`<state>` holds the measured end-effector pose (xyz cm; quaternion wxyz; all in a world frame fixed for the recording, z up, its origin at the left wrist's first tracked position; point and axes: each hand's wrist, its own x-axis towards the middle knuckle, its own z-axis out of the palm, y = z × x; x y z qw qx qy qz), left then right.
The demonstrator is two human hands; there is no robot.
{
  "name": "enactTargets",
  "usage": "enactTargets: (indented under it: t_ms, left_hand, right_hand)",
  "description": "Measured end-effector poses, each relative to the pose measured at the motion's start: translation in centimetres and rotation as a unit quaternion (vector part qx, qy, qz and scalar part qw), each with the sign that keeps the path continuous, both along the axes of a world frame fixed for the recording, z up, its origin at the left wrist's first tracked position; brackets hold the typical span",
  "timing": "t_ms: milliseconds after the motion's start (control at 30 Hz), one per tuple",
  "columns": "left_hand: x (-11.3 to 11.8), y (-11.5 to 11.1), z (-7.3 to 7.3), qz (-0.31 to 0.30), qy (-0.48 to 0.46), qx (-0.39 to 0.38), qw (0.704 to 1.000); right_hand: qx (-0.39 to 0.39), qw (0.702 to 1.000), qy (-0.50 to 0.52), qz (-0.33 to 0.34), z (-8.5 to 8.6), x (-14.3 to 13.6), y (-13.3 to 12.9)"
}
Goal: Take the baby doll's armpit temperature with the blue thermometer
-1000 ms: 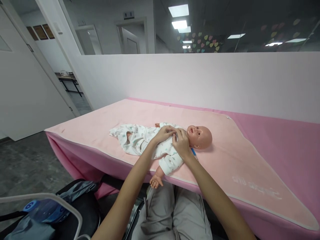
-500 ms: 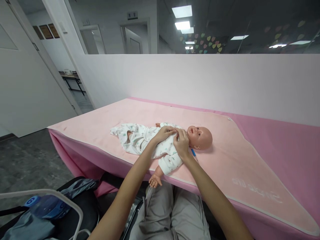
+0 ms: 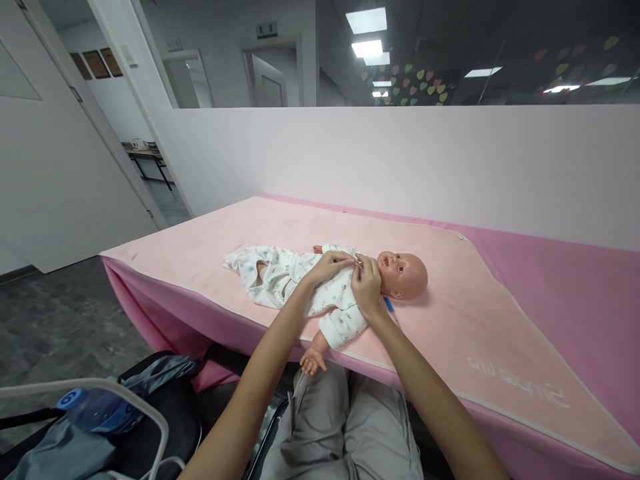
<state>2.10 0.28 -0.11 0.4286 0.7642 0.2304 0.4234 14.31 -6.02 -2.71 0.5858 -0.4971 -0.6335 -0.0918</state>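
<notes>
A baby doll (image 3: 403, 275) lies on its back on the pink padded mat (image 3: 320, 223), its head to the right. It wears white printed baby clothes (image 3: 285, 270) with long sleeves. Over the doll's upper chest, my left hand (image 3: 330, 267) and my right hand (image 3: 367, 283) meet with fingers pinched. A thin whitish bit, which looks like part of the clothes' front, shows between the fingertips. Exactly what each hand grips is mostly covered by the fingers. One doll hand (image 3: 313, 358) hangs over the mat's front edge, near my left forearm.
A blue-ended slim object (image 3: 389, 305) lies beside the doll's shoulder, close to my right wrist. The table's front edge drops off above my lap. At lower left, a water bottle (image 3: 103, 408) and grey cloth rest on a black chair. A white wall (image 3: 400, 167) stands behind.
My fingertips have parted slightly at the doll's chest, so a thin whitish bit now shows between them. The doll stays in place; the view has shifted a little.
</notes>
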Motion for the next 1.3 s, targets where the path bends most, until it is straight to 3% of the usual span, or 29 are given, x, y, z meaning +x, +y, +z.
enactTargets:
  t_ms: [100, 200, 367, 533, 767, 867, 1033, 1300]
  left_hand:
    - [-0.4, -0.1, 0.2, 0.036, -0.025, -0.067, 0.997]
    - [-1.5, -0.4, 0.7, 0.026, -0.016, -0.105, 0.994]
    - [-4.2, -1.6, 1.5, -0.006, 0.096, -0.066, 0.993]
    - [-5.8, -2.3, 0.8, -0.018, 0.100, -0.028, 0.994]
    - [-5.3, -2.3, 0.2, -0.050, 0.027, -0.058, 0.997]
    - [-5.2, -2.3, 0.4, -0.065, 0.011, -0.063, 0.996]
    - [-5.3, -2.6, 0.6, -0.037, 0.018, -0.056, 0.998]
    - [-5.2, -2.5, 0.3, -0.018, 0.027, -0.031, 0.999]
  right_hand:
    - [0.011, 1.000, 0.024, 0.005, 0.0, 0.1, 0.0]
    - [0.045, 0.999, 0.019, 0.006, -0.2, 0.1, -0.1]
    - [0.121, 0.993, -0.002, 0.004, -0.4, 0.2, -0.1]
    - [0.145, 0.987, -0.063, -0.007, -0.2, -0.1, -0.5]
    - [0.119, 0.958, -0.253, 0.068, 0.2, -0.8, -0.9]
    - [0.094, 0.959, -0.259, 0.066, 0.1, -0.9, -0.8]
    - [0.052, 0.966, -0.246, 0.052, 0.0, -0.9, -0.7]
    - [0.038, 0.973, -0.222, 0.053, 0.1, -0.9, -0.7]
